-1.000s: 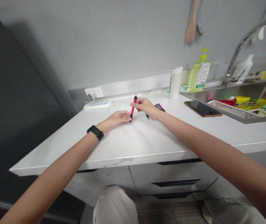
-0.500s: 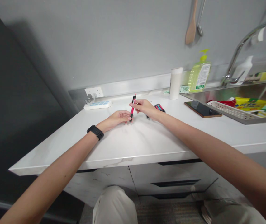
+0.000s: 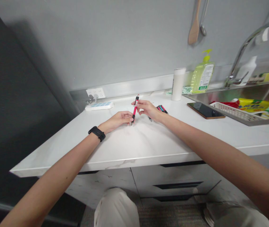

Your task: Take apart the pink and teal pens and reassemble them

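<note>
A red and black click pen (image 3: 135, 108) stands tilted just above the white countertop, tip down. My left hand (image 3: 121, 119), with a black watch on the wrist, pinches the pen's black lower end between thumb and fingers. Higher up, my right hand (image 3: 147, 108) is at the red barrel, its forefinger reaching behind the pen and its thumb at the right side. How firmly the right fingers press is hard to see. Behind the right hand lie several pens (image 3: 162, 109) side by side, and a dark slim piece (image 3: 150, 119) partly hidden beneath the hand.
A phone (image 3: 205, 110) lies by the sink (image 3: 250, 121), which holds a white perforated basket (image 3: 236, 111) and colourful packets. Along the wall stand a white cylinder (image 3: 178, 84), a green soap bottle (image 3: 202, 77) and a power strip (image 3: 99, 106). The countertop's front edge (image 3: 134, 161) is nearest me.
My right thumb has drawn back to the right across the pen's barrel, while the forefinger reaches further left behind it. The pen leans slightly more to the right. My left hand stays in place.
</note>
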Demonstrator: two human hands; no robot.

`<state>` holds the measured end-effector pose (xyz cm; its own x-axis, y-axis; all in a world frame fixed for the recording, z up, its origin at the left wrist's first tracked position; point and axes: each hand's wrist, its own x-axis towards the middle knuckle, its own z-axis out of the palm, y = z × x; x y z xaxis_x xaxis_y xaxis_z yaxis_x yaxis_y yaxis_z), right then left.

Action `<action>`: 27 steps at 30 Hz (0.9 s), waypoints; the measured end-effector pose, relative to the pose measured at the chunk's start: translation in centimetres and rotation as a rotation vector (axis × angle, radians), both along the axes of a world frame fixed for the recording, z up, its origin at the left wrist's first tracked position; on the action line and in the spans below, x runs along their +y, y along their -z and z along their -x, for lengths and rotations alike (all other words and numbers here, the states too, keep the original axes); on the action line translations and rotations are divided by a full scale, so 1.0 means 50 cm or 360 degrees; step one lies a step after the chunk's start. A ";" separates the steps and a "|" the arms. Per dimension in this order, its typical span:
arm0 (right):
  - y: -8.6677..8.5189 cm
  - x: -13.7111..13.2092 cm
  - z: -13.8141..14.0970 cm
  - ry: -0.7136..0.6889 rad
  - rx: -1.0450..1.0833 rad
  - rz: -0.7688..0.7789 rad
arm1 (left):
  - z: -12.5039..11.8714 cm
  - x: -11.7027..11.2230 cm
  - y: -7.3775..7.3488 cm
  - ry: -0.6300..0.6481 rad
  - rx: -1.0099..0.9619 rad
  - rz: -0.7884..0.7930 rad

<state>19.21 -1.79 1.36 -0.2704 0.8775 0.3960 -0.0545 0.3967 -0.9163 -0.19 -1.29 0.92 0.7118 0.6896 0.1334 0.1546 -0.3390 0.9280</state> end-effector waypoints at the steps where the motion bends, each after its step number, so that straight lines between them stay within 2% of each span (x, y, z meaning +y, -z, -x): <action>1: -0.001 0.000 0.000 0.0008 -0.0029 -0.0015 | 0.000 -0.001 -0.001 -0.0008 0.0001 0.0002; 4: -0.002 -0.002 0.001 0.0165 -0.0097 -0.0038 | -0.002 -0.004 -0.004 -0.0017 0.0004 0.0021; 9: -0.003 -0.006 0.002 0.0002 -0.0028 -0.0003 | -0.002 -0.005 -0.005 -0.0014 -0.0012 0.0030; 12: -0.003 -0.008 0.004 0.0137 -0.0111 -0.0045 | -0.001 -0.004 -0.004 0.0020 -0.0010 0.0030; 17: -0.002 -0.008 0.003 -0.0012 -0.0062 -0.0045 | -0.001 -0.001 -0.002 0.0020 -0.0023 0.0028; 21: -0.003 -0.006 0.004 0.0142 -0.0099 -0.0076 | 0.000 0.001 -0.001 0.0013 -0.0031 0.0032; 25: -0.005 -0.006 0.005 0.0027 -0.0033 -0.0067 | 0.001 -0.001 -0.002 0.0032 -0.0007 0.0018; 27: -0.007 -0.006 0.005 0.0071 -0.0105 -0.0094 | 0.001 -0.001 -0.002 0.0048 0.0005 0.0022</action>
